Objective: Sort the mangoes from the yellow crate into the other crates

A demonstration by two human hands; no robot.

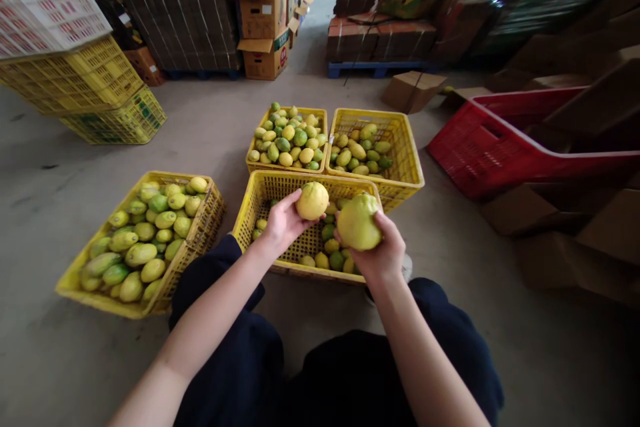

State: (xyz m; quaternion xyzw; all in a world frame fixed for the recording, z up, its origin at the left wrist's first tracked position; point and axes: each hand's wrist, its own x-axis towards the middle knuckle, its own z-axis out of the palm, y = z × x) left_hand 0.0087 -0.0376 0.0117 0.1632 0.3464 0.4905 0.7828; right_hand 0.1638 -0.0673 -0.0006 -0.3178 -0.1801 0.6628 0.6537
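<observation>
My left hand (283,225) is closed around a round yellow lemon (313,201). In my right hand (383,257) is a larger, bumpy yellow-green lemon (359,222), its knobbly end pointing up. Both fruits are raised over a yellow plastic crate (243,219) between my knees. Several lemons, yellow and green, lie on that crate's bottom, most of them toward its right side; my hands hide part of them.
Behind stand a heaped yellow crate (249,163) and a partly filled one (415,181). Left of my knee is a crate of long lemons (200,240). A red bin (465,147) and cardboard boxes (575,267) flank the right; stacked crates (95,80) rise at left.
</observation>
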